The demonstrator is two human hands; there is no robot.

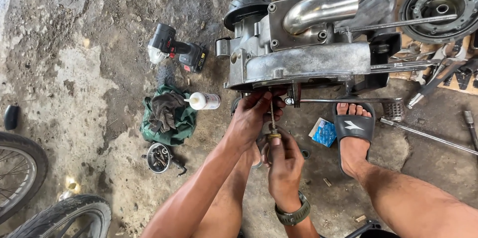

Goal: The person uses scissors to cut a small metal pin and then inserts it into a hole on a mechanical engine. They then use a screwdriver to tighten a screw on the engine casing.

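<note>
The right hand is closed around the yellow-and-black handle of a screwdriver, fingers clamped on the grip. The left hand sits just above it, its fingertips pinched together around the thin shaft right where the tip meets the underside of the engine case. The tip itself is hidden behind those fingertips and the lower lip of the case, so what it sits in cannot be told.

The step in hand looks like working a small screw or fitting on the bottom edge of the case, the left fingers steadying the tip while the right hand supplies the turn. The next move would call for keeping the shaft straight in line with the fastener, pressing up firmly, and turning without letting the tip slip out.

The screwdriver's long axis runs almost straight up and down in the head view, handle nearest the person, tip pointing away toward the case, with a very slight lean.

To the left of the fingers lie a green rag with a dark glove, a small white bottle and a cordless impact driver. To the right, a foot in a black sandal rests beside a blue packet.
</note>
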